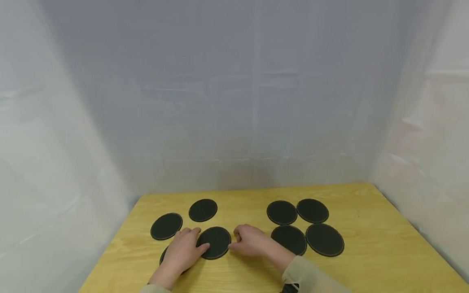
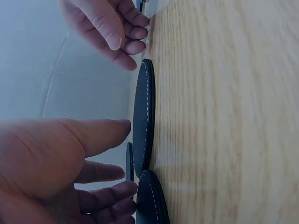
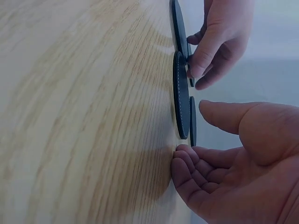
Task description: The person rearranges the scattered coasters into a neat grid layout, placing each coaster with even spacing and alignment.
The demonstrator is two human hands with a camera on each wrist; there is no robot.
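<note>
Beneath the left hand [image 1: 182,253] lies a black coaster [image 1: 163,255], mostly hidden, only its left edge showing. Both forearms are cut off by the head view's bottom edge. Near the right sleeve [image 1: 311,276], something dark [image 1: 290,288] at the bottom edge is too cropped to identify. The wrist views blur the table [image 2: 233,112] nearest each camera.

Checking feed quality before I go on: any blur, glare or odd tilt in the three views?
Head view: even soft light, no glare, coasters sharp. Left wrist view: turned sideways, left hand close and soft. Right wrist view: also sideways, wood table grain blurred, right hand slightly soft.
</note>
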